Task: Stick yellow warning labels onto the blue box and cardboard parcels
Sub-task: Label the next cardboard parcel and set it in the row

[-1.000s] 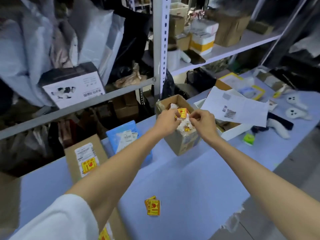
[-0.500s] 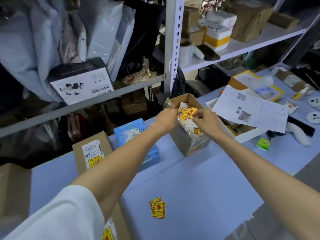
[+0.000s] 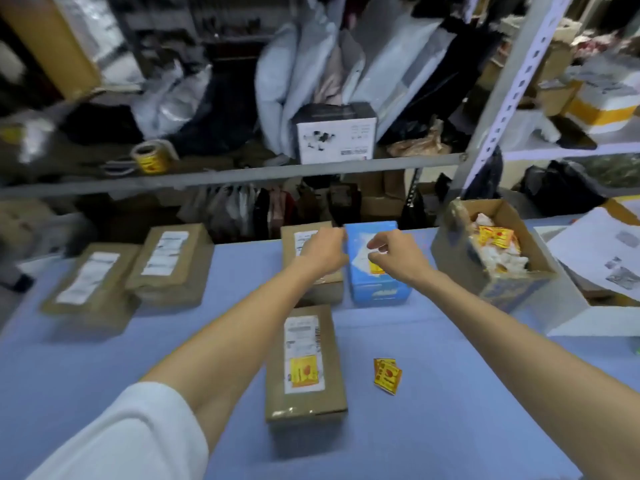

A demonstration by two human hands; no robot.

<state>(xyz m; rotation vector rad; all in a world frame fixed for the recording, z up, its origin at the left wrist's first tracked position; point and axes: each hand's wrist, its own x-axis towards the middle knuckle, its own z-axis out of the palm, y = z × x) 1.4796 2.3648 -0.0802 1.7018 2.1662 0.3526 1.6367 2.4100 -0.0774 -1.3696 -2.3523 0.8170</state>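
Right hand (image 3: 398, 258) grip pinching yellow label (image 3: 376, 268) on blue box (image 3: 375, 271), left hand (image 3: 323, 251) grip unclear, print unreadable

A packing or dispatch room of a small warehouse is shown. A blue desk (image 3: 450, 393) is laid with sealed cardboard parcels (image 3: 306, 362) bearing printed shipping labels, and an open carton (image 3: 498, 252) is filled with yellow warning stickers. Behind it, metal racking (image 3: 242, 174) is crowded with grey mailer bags (image 3: 294, 77), boxes and a roll of printed tape (image 3: 150, 157). Printed sheets (image 3: 602, 251) are spread at the right.
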